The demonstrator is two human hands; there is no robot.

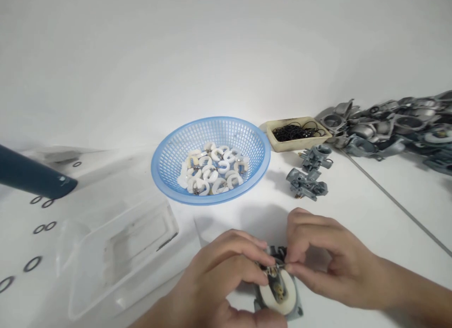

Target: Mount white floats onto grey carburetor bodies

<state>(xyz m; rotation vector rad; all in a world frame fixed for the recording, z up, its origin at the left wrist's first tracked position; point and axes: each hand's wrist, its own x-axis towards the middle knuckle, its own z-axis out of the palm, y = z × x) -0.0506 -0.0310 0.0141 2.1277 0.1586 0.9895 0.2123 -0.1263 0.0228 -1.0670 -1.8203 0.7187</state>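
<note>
My left hand (pixel 226 271) and my right hand (pixel 325 257) meet at the bottom centre over a grey metal carburetor body (pixel 278 295) with a white float seated on it. The left hand's lower fingers wrap under the body. Both thumbs and forefingers pinch at a small metal piece at the float's top. A blue mesh basket (pixel 212 130) holding several white horseshoe-shaped floats (pixel 212 170) stands just beyond the hands.
Two grey carburetor bodies (pixel 310 175) lie right of the basket. A beige tray of black O-rings (pixel 296 132) and a heap of metal castings (pixel 395 125) sit far right. A clear plastic box (pixel 116 252) is at left, with loose black rings (pixel 38 229) and a dark blue object (pixel 31 177).
</note>
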